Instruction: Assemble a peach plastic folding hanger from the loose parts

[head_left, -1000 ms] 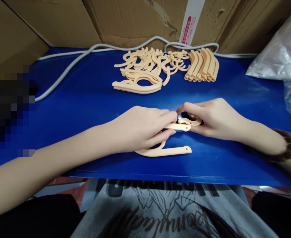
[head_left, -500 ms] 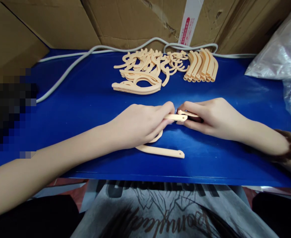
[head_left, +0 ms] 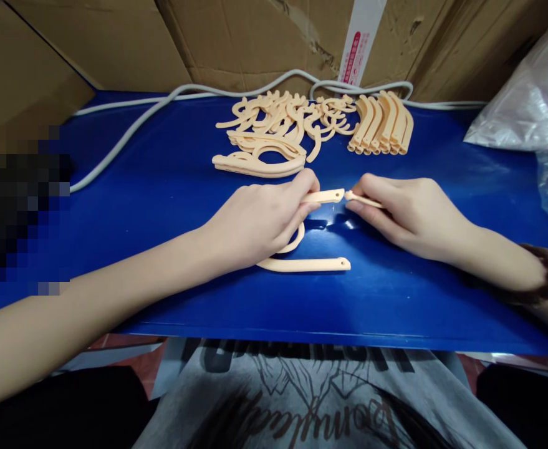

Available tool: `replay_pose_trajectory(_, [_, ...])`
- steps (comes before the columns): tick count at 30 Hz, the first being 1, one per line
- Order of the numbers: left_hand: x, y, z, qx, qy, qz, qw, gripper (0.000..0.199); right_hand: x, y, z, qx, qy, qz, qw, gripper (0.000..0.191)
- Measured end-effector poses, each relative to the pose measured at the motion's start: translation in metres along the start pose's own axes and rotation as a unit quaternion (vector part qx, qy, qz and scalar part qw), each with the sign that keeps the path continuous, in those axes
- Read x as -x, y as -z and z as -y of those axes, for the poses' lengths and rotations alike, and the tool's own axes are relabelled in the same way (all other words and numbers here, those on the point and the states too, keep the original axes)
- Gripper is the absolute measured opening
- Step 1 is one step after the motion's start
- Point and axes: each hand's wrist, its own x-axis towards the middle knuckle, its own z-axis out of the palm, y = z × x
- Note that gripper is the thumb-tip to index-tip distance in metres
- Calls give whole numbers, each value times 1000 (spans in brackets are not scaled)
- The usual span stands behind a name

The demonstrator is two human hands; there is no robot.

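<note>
My left hand [head_left: 264, 221] is closed on a beige plastic folding hanger [head_left: 327, 196]. One of its arms points right from between thumb and fingers, with a hole near its tip. Below the palm, a curved loop and a second arm [head_left: 306, 265] of beige plastic show, their left ends hidden by the hand. My right hand [head_left: 407, 209] pinches a thin beige plastic piece [head_left: 365, 199] with a small knob at its left end. The knob is very close to the tip of the upper arm; I cannot tell whether they touch.
Behind the hands lie several folded beige hangers [head_left: 259, 165], a loose heap of curved hook pieces [head_left: 283, 115] and a neat row of curved arms [head_left: 381, 125]. A white cable [head_left: 138, 134] runs along cardboard boxes [head_left: 255, 43]. At right rests a clear plastic bag [head_left: 512, 118].
Both hands have moved a little away from my body, and the right hand has shifted right. The two pieces overlapped before; now they line up end to end. The lower arm has risen with the left hand.
</note>
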Motion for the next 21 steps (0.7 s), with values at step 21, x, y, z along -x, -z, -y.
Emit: replay_pose_trajectory(21, [1,-3,-1,3,-39,-2,999,23,1,1,3,56,54,40,996,55])
